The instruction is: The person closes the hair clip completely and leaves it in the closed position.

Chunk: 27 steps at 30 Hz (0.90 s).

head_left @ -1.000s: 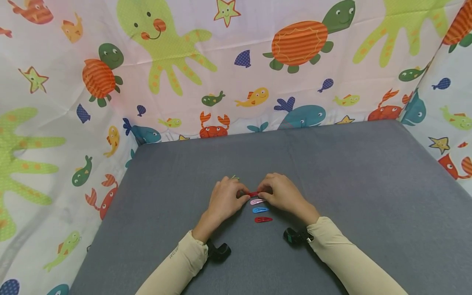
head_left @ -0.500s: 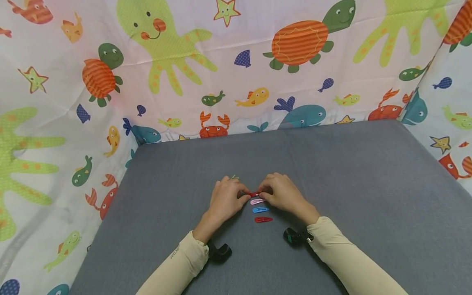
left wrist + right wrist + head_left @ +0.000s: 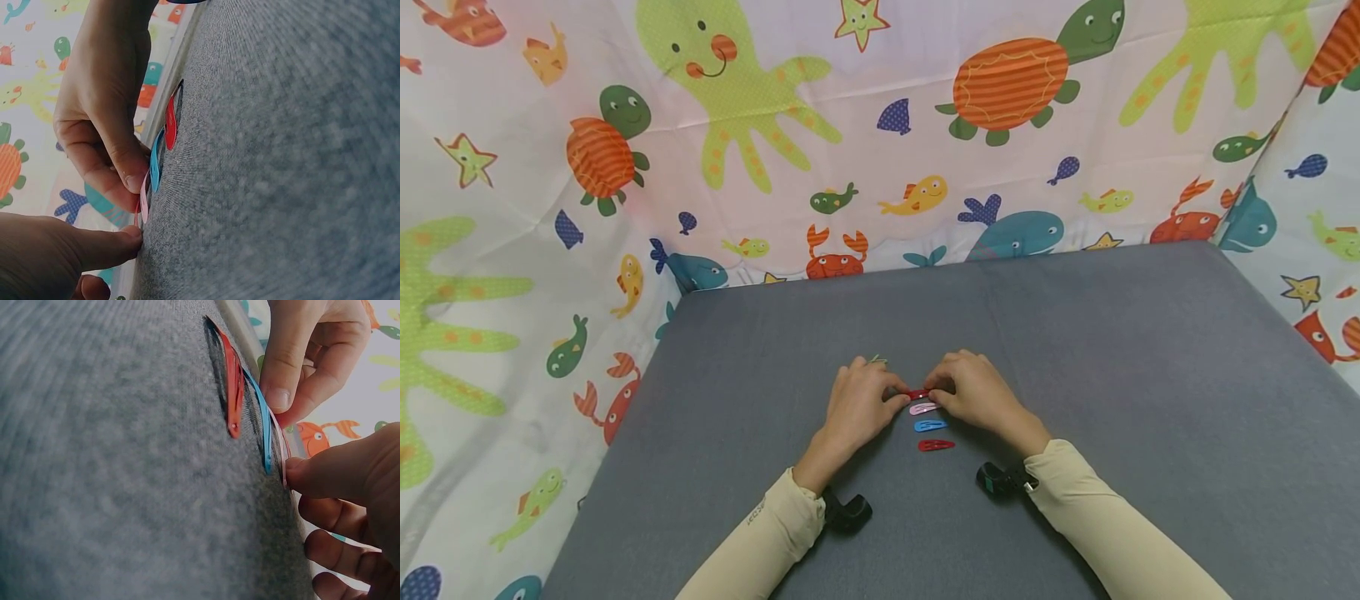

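Observation:
A red snap hair clip (image 3: 918, 395) lies crosswise between both hands at the far end of a short column of clips. My left hand (image 3: 862, 402) pinches its left end between thumb and forefinger. At its right end, my right hand (image 3: 977, 396) pinches it with thumb and fingertips. Just in front lies a pink hair clip (image 3: 922, 409), close under the fingertips. Nearer still come a blue hair clip (image 3: 930, 426) and a second red hair clip (image 3: 936, 446). In the right wrist view, the held clip is mostly hidden behind the pink clip (image 3: 279, 440) and the fingers.
Grey cloth covers the table (image 3: 1112, 358). A small yellow-green item (image 3: 877, 361) shows beyond the left hand, mostly hidden by it. A curtain (image 3: 917, 100) printed with sea animals encloses the back and sides. Each wrist wears a black camera (image 3: 847, 514).
Both hands keep their hold, and the red clip between them has shifted very slightly to the right. The other clips lie as before.

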Available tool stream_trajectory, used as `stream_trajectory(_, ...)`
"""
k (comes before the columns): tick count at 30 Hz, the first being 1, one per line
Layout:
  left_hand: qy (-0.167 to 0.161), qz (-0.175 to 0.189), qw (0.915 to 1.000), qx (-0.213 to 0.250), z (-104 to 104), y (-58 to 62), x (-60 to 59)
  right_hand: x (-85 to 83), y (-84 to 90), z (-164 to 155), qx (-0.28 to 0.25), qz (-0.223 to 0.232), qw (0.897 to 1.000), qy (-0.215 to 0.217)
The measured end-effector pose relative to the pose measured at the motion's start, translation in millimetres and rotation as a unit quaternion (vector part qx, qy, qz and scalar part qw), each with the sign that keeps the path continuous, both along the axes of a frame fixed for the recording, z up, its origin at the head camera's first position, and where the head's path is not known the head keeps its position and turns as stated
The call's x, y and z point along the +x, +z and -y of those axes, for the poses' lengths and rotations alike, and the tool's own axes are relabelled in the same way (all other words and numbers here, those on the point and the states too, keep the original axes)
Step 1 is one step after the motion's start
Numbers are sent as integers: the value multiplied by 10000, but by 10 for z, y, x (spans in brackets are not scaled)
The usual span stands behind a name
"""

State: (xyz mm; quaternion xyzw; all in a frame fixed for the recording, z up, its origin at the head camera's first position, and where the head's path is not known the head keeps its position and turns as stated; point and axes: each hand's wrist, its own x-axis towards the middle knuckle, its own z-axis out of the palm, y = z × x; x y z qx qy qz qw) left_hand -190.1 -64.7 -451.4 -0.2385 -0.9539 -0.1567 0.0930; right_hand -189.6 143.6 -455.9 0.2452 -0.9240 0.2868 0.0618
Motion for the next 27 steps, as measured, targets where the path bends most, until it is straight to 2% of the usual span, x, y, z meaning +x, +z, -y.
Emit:
stream_trajectory(6, -34, 16, 10000, 14, 5, 8, -2, -1, 1, -4, 24, 21, 10000, 15)
stream_trajectory(13, -185, -14, 9994, 302, 77, 60, -46, 0, 7, 5, 9, 18, 10000, -35)
stream_trajectory(27, -56, 800, 9966, 172, 411, 280, -207, -9, -7, 46, -133, 17, 9997, -180)
